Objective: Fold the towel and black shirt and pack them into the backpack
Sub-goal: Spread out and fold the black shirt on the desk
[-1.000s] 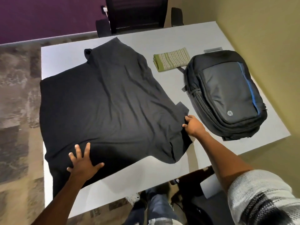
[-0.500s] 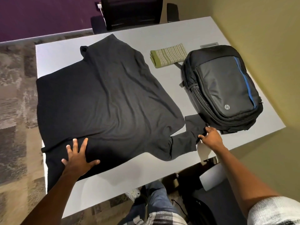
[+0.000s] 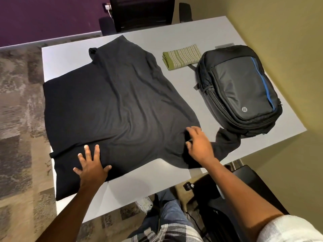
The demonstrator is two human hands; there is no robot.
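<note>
A black shirt [image 3: 113, 105] is spread flat on the desk [image 3: 174, 37] beside the backpack [image 3: 239, 88], pressed by the left hand [image 3: 91, 167] with fingers splayed; the right hand [image 3: 199, 145], fingers relaxed, rests near the backpack-side sleeve. A folded towel [image 3: 181, 55] lies touching the backpack.

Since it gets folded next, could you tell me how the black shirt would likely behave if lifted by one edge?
The black shirt probably droops limply: it lies wrinkled and hangs over the table edge. It likely slides easily on that smooth top.
</note>
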